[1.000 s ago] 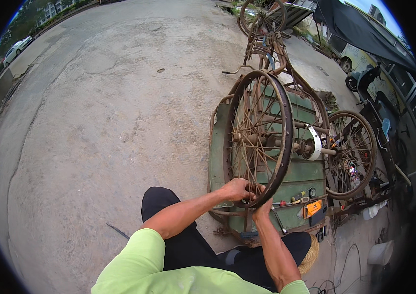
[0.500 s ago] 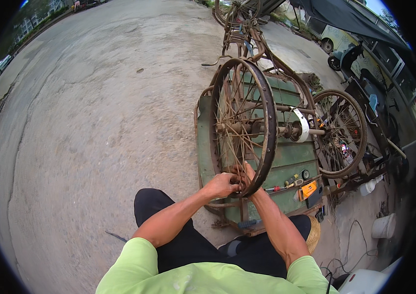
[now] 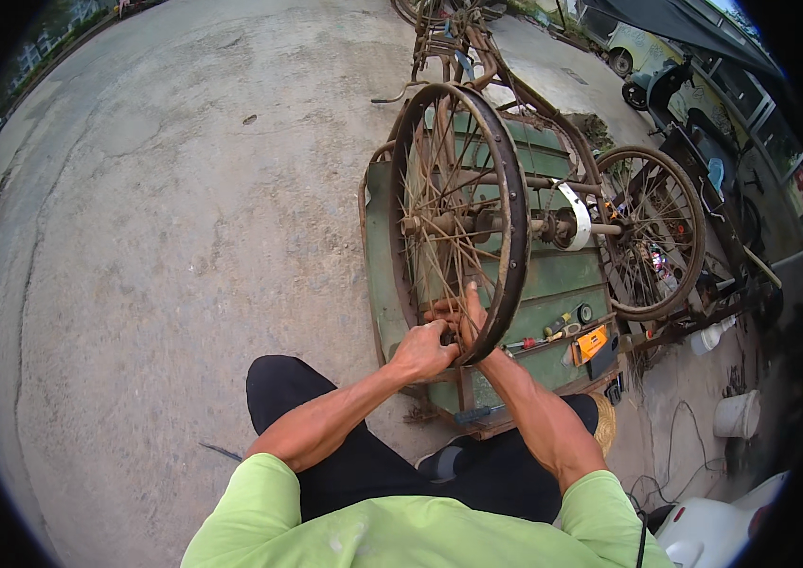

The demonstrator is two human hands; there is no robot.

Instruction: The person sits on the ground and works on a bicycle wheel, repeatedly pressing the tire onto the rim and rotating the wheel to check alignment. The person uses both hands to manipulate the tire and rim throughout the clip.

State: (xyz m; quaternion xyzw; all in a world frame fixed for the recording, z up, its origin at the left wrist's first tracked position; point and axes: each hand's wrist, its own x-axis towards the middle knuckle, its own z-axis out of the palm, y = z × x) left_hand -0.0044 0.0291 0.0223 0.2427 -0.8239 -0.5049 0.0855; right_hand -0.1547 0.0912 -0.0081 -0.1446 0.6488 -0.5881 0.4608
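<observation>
A rusty spoked wheel (image 3: 515, 248) stands upright before me, fixed to the axle of an upturned cart frame. My left hand (image 3: 423, 352) is at the bottom of its rim, fingertips pinched together by the spoke ends; what is between them is too small to make out. Reaching in past the rim's right side, my right hand (image 3: 466, 320) has its fingers curled among the lower spokes and its thumb raised along them. Rim and spokes partly hide these fingers. Beneath the wheel lies a green slatted cart bed (image 3: 553, 275).
On the cart bed's near right lie a screwdriver (image 3: 522, 345), a tape roll (image 3: 584, 311) and an orange-and-black packet (image 3: 591, 341). A second spoked wheel (image 3: 697, 237) stands right, near a scooter (image 3: 662, 90). A white bucket (image 3: 737, 415) and black cable (image 3: 671, 450) are at lower right.
The whole scene sits slightly higher and further left as my view shifts. My right thumb is now raised further up along the spokes, and its fingers show more. Both hands remain at the lower rim.
</observation>
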